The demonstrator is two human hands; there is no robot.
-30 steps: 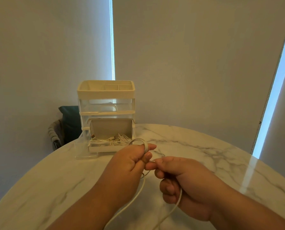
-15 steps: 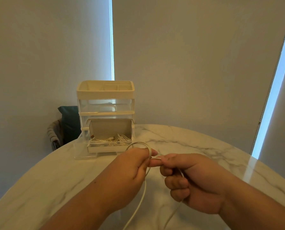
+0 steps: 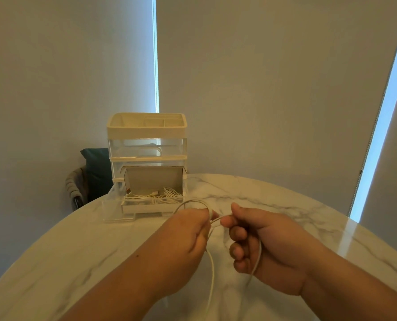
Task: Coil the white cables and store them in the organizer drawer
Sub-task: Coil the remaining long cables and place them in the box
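Nearest me, the white cable (image 3: 212, 276) trails down from between the person's two hands toward the near edge of the marble table (image 3: 54, 262). The left hand (image 3: 183, 242) is curled tight around a small loop of it, and the loop arches up over the knuckles. Just beside it, the right hand (image 3: 269, 246) pinches the same cable between thumb and forefinger, while another strand runs down through its curled lower fingers. The fingertips of the two hands almost meet. Past them stands the organizer (image 3: 146, 133), a cream tray on top of clear tiers, with its bottom drawer (image 3: 151, 207) pulled out toward the hands. More cables (image 3: 167, 194) lie inside that drawer, some coiled, some loose. Behind the table on the left is a chair with a dark cushion (image 3: 95, 170), and beyond it pale blinds (image 3: 262, 89) edged with daylight.
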